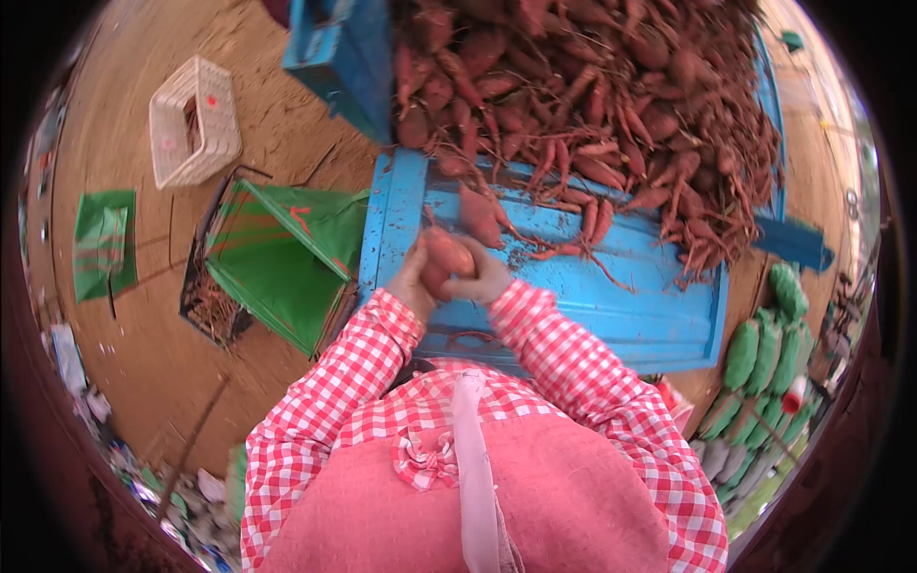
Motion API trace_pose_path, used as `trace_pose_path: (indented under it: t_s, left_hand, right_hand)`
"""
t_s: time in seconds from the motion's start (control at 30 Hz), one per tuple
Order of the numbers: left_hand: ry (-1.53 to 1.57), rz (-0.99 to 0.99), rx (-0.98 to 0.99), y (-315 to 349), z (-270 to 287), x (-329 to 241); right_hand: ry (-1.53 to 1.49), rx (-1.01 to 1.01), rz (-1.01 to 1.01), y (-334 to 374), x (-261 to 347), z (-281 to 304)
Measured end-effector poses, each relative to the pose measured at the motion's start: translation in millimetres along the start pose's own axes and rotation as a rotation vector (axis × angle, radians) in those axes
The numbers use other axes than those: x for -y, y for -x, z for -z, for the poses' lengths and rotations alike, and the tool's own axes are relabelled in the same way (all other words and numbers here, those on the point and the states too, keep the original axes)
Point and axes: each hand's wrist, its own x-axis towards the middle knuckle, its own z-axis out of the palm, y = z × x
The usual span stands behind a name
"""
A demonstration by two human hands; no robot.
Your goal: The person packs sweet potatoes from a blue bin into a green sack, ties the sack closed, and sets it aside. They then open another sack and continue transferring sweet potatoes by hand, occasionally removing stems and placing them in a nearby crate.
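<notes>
Between both hands I hold a reddish sweet potato (447, 252) above the blue tailgate of a truck bed (659, 315). A second root seems to lie against it underneath, though blur hides where one ends. My left hand (413, 283) wraps its left side, and my right hand (483, 273) closes round its right side. Just beyond my fingers a larger sweet potato (479, 216) rests on the tailgate. Thin, stringy roots (573, 250) lie to the right of it. Behind rises a big heap of sweet potatoes (583, 95), soil still on them.
A green sack (277, 253) hangs open on a frame to the left, beside a dark crate of root scraps (218, 310). Farther left stand a white basket (196, 124) and a green sheet (105, 244). Several filled green sacks (764, 353) lie at the right.
</notes>
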Motion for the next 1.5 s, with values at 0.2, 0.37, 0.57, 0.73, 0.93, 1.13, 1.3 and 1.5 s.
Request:
trace_pose_path:
  t_s: [0.2, 0.37, 0.57, 0.73, 0.93, 1.13, 1.3, 1.5]
  left_hand:
    - [-0.819, 0.088, 0.236, 11, -29, 16]
    - [-2.113, -0.842, 0.49, -73, -42, -5]
    - [-2.509, -0.529, 0.268, -104, -72, 4]
    - [-2.001, -0.512, 0.263, -102, -60, 1]
    - [-0.851, 0.108, 0.366, -30, -57, 37]
    - [-0.957, 0.411, 0.798, 45, -78, 73]
    - [-1.222, 0.291, 0.369, -1, -36, 41]
    - [-1.007, 0.231, -0.004, -33, 19, 25]
  right_hand:
    - [-1.025, -0.302, -0.089, 68, -29, -19]
    - [-1.063, -0.624, -0.014, 176, -52, -7]
    - [-0.891, -1.37, 0.435, 323, -76, -3]
    - [-0.42, -1.907, 0.062, 341, -119, 12]
    - [-0.06, -1.352, -0.177, 244, -52, -35]
    - [-0.227, -1.32, -0.132, 200, -28, -47]
    - [-0.571, -1.932, -0.119, 290, -81, -3]
    - [0.155, -1.804, -0.349, 297, -125, 42]
